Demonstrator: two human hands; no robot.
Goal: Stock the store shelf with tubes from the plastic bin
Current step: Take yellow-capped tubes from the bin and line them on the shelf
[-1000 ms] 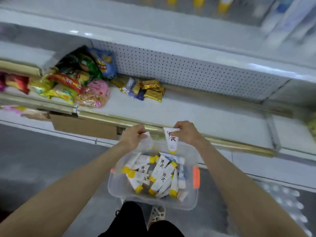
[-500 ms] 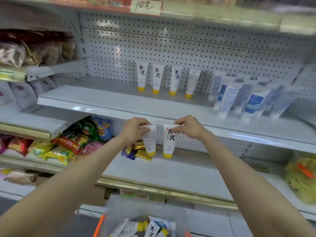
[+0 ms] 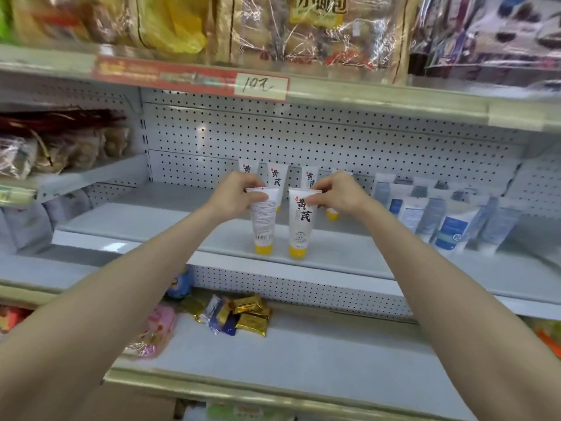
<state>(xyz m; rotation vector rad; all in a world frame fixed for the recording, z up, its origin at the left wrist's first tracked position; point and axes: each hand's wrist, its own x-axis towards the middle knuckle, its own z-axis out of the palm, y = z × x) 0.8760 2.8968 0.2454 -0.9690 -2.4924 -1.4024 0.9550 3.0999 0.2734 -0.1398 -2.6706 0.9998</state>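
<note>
My left hand (image 3: 235, 194) pinches the top of a white tube with a yellow cap (image 3: 263, 222), its printed back facing me. My right hand (image 3: 335, 192) pinches the top of a second white tube (image 3: 301, 226) with black characters on its front. Both tubes stand cap down, side by side, near the front of the middle shelf (image 3: 334, 256). Behind them a row of matching tubes (image 3: 277, 180) leans on the pegboard. The plastic bin is out of view.
Blue and white tubes (image 3: 449, 220) fill the shelf's right part. Bagged goods (image 3: 273, 28) crowd the top shelf above a price strip (image 3: 261, 86). Gold and blue snack packets (image 3: 243, 314) lie on the lower shelf, with more bags on the left shelves (image 3: 54, 147).
Both hands rose from the bin with one tube each and carried them up and forward to the middle shelf. My view tilted up, and the bin dropped out of sight.
</note>
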